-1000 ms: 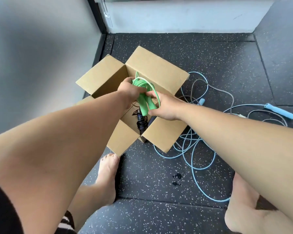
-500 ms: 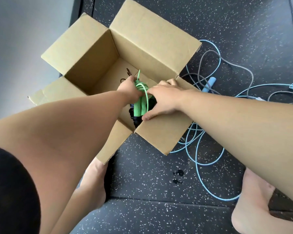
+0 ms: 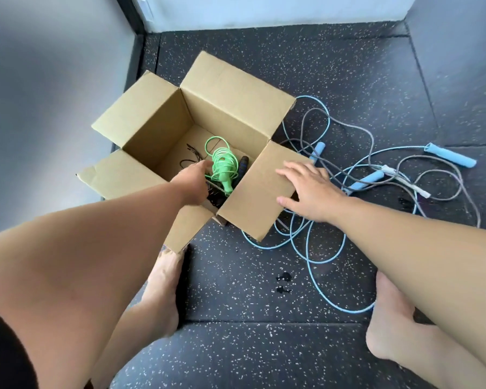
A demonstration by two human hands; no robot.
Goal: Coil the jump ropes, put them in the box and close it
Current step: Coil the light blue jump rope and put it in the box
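Observation:
An open cardboard box (image 3: 230, 108) stands on the dark floor with all flaps up or out. A coiled green jump rope (image 3: 222, 164) lies inside on top of a black rope (image 3: 243, 167). My left hand (image 3: 192, 182) reaches into the box just left of the green coil, and whether it touches the coil is unclear. My right hand (image 3: 306, 189) hovers flat with spread fingers over the box's right flap, holding nothing. Loose light-blue ropes (image 3: 309, 248) and a grey rope (image 3: 368, 136) lie tangled on the floor to the right, with blue handles (image 3: 451, 155).
My two bare feet (image 3: 163, 293) stand on the speckled rubber floor (image 3: 264, 355) near the box. A grey wall rises on the left and a pale wall at the back. Small dark spots mark the floor in front of the box.
Both hands let go of the green coil, which now lies inside the box. My right hand moved out to the right over the flap. The view pulled back.

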